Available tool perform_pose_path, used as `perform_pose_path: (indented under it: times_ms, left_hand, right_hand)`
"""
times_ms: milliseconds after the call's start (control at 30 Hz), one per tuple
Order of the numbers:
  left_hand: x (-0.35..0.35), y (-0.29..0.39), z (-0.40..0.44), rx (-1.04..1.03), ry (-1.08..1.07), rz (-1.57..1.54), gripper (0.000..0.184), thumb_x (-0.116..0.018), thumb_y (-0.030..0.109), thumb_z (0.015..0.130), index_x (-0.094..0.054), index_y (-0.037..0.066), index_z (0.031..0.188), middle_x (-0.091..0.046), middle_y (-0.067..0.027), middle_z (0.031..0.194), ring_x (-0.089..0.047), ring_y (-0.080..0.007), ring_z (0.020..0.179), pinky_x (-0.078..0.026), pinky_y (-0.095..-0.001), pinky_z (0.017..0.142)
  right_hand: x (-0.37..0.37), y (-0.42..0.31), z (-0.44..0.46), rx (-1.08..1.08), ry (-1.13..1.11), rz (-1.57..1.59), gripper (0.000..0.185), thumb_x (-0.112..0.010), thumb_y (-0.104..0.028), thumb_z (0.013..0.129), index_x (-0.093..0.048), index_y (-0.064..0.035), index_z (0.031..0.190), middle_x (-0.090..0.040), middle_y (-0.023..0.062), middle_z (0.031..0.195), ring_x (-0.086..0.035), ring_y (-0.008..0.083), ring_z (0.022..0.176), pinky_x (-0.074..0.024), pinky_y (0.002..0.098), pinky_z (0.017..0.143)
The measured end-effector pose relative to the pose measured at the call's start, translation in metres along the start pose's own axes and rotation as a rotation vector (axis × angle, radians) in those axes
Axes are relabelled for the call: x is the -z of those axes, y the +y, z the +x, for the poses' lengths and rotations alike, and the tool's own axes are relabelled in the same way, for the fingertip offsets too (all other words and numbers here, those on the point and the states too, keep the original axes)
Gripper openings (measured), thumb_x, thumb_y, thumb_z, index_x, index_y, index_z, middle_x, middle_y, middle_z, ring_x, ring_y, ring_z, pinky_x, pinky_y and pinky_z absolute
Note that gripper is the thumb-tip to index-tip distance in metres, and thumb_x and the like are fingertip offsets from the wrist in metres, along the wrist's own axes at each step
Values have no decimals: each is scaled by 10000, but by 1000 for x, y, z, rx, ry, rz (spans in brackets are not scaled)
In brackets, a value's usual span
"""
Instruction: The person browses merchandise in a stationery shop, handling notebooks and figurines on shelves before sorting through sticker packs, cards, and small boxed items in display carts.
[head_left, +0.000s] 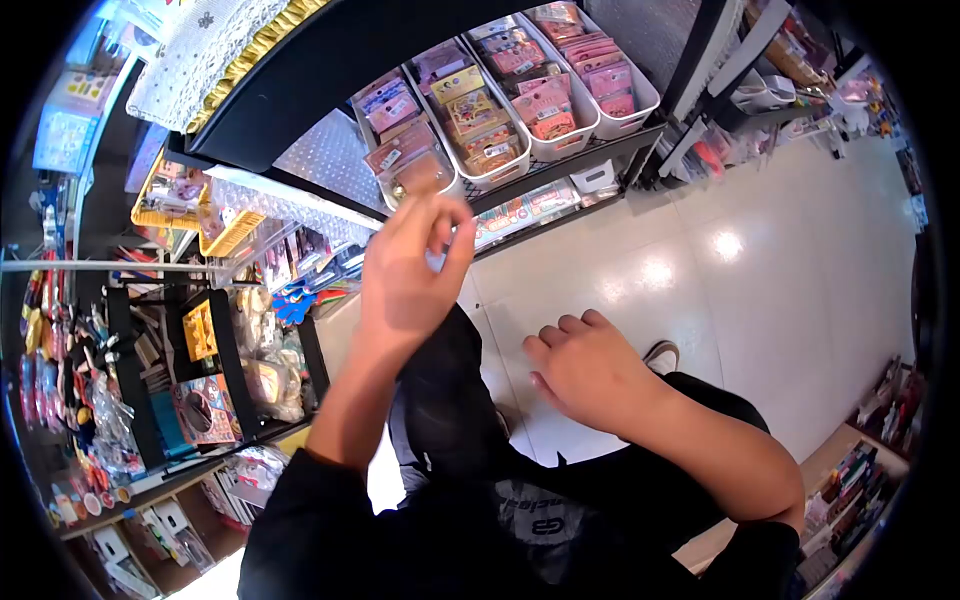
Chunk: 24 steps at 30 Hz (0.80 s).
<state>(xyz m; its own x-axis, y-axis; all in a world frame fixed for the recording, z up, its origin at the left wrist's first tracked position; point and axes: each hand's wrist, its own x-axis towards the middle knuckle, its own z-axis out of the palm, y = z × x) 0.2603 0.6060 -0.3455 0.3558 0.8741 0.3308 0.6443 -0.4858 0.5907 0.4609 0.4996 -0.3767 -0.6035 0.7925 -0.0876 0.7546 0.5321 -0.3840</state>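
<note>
My left hand [412, 270] reaches up to the front of the leftmost white bin [449, 203]. Its fingertips are blurred over a small pink carded packet [400, 146], and I cannot tell whether they touch it. The thumb stands apart from the fingers, and nothing shows in the grasp. Upright rows of small carded packets fill this bin and the white bins beside it, among them a yellow packet [455, 84] and a pink packet [548, 103]. My right hand [590, 372] hangs over the floor with its fingers curled in and no object visible in it.
The bins stand on a black rack shelf [600, 150], with flat boxed goods [525, 212] below. A yellow basket [228, 235] and hanging goods crowd the left side. Pale tiled floor [650, 285] stretches right. Low shelves with books [850, 485] stand at lower right.
</note>
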Motion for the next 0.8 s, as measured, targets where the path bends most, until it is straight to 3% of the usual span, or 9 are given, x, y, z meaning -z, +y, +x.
perform_pose_path:
  times_ms: [67, 133, 167, 233, 267, 333, 467, 533, 800]
  left_hand:
    - [-3, -5, 39, -58, -48, 87, 71, -658, 68, 895, -639, 34, 955, -611, -120, 799, -615, -329, 706, -481, -412, 642]
    - [-5, -21, 68, -38, -83, 216, 247, -670, 143, 906, -639, 33, 1125, -685, -141, 901, -649, -326, 814, -511, -398, 755]
    - [-7, -25, 82, -45, -83, 221, 247, -670, 143, 906, -639, 33, 1125, -685, -141, 901, -649, -326, 814, -511, -398, 755]
    - [-12, -31, 107, 161, -68, 436, 389, -675, 177, 903, -587, 58, 1263, -704, -181, 1092, -674, -344, 1038, -526, -411, 880]
    - [-14, -38, 122, 160, -63, 431, 389, -675, 177, 903, -587, 58, 1263, -704, -181, 1092, -674, -344, 1038, -526, -411, 880]
    - [-20, -53, 149, 129, -287, 530, 561, -712, 237, 873, -520, 78, 1376, -635, -202, 1311, -596, -344, 1256, -495, -441, 1015]
    - [-47, -79, 171, 69, -332, 735, 685, -787, 319, 801, -528, 85, 1391, -575, -189, 1404, -549, -352, 1306, -467, -488, 1054]
    - [-47, -82, 176, 59, -384, 778, 785, -848, 386, 715, -551, 79, 1374, -575, -189, 1396, -538, -375, 1308, -457, -530, 1059]
    - [-45, -94, 185, 39, -482, 677, 809, -894, 364, 661, -573, 46, 1331, -613, -227, 1308, -585, -389, 1241, -471, -475, 1038]
  right_hand:
    - [-2, 5, -1, 21, -20, -59, 172, -634, -158, 833, -648, -71, 981, -694, 74, 880, -663, 231, 878, -488, 368, 796]
    - [0, -1, -1, 89, 34, -62, 153, -633, -134, 833, -650, -71, 971, -685, 73, 863, -660, 230, 876, -482, 364, 787]
    - [4, -3, 0, 88, 42, -62, 153, -633, -134, 833, -650, -71, 971, -685, 73, 863, -660, 230, 876, -482, 364, 787]
    - [15, -9, 1, 100, 20, -64, 151, -636, -129, 827, -653, -75, 967, -681, 72, 855, -661, 227, 871, -478, 361, 793]
    - [16, -10, 2, 99, 19, -71, 151, -636, -129, 827, -653, -75, 967, -681, 72, 855, -661, 227, 871, -478, 361, 793]
    - [18, -13, 5, 3, 21, -60, 192, -691, -212, 863, -629, -63, 967, -671, 84, 905, -645, 262, 906, -473, 393, 849]
    - [15, -39, 8, -50, 98, 1, 180, -692, -207, 862, -628, -66, 954, -670, 86, 894, -644, 263, 902, -473, 396, 847]
    - [12, -52, 12, -66, 210, 115, 148, -645, -135, 822, -646, -62, 951, -680, 79, 845, -659, 241, 865, -466, 355, 790]
    - [-10, -47, 12, 52, 182, -24, 135, -663, -128, 797, -630, -68, 914, -684, 90, 858, -654, 244, 870, -459, 369, 810]
